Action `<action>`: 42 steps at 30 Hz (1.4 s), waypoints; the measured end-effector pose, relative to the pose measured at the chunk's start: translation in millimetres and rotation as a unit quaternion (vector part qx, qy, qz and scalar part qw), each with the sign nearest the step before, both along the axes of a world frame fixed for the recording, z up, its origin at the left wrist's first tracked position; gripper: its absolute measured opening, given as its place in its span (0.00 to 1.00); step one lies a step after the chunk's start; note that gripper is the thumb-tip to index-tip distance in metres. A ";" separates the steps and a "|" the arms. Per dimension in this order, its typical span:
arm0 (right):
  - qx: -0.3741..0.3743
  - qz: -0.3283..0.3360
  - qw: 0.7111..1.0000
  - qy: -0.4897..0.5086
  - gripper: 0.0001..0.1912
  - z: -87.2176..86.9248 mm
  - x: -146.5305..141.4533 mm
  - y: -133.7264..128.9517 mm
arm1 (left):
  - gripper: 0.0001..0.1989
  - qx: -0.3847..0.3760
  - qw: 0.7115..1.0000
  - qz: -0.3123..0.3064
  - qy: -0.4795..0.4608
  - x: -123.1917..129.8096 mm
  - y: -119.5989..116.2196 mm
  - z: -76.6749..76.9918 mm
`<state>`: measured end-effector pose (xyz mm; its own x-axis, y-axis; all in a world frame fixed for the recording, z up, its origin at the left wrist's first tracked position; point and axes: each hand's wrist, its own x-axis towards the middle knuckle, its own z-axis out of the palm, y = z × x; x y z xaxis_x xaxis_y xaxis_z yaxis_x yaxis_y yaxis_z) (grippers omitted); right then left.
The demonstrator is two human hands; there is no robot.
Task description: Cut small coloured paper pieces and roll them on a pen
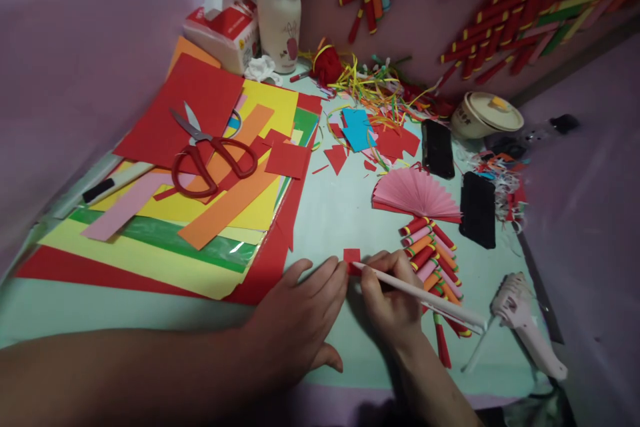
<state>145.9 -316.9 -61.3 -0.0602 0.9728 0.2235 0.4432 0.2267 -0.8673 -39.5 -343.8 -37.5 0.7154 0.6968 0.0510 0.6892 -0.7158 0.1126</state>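
Note:
A small red paper square [352, 255] lies on the pale tabletop between my hands. My left hand [313, 310] rests flat with its fingers stretched out, the fingertips at the left edge of the square. My right hand [393, 297] grips a white pen [425, 295], whose tip meets the red paper. Just right of that hand lies a paper firecracker string [434, 257] of red, pink and orange rolls, partly hidden by the hand and pen. Above it sits a pink pleated paper fan [417, 195].
Red-handled scissors [215, 155] lie on stacked coloured paper [250, 210] at left. Paper scraps [395, 140] and yellow strips spread across the back. Two black phones [477, 210] and a glue gun [525, 327] are at right. A bottle [280, 20] and tissue box [227, 27] stand behind.

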 end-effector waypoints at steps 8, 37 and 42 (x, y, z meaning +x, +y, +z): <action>-0.008 0.024 1.000 -0.013 0.08 1.2 2.4 -2.1 | 0.45 0.013 1.000 0.006 -0.016 1.9 -1.7 -3.9; 0.005 0.017 0.999 -0.037 0.09 3.0 0.3 -1.0 | 0.45 0.009 1.000 -0.003 -0.007 1.7 -1.9 -4.2; 0.010 0.002 0.998 -0.056 0.09 4.9 0.2 -1.2 | 0.45 0.001 1.000 -0.009 -0.002 0.8 -1.6 -3.2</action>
<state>146.1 -318.1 -56.4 -0.0896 0.9681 0.2341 0.5362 0.2449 -0.8078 -38.7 -345.4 -40.7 0.7273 0.6841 0.0552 0.6761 -0.7280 0.1140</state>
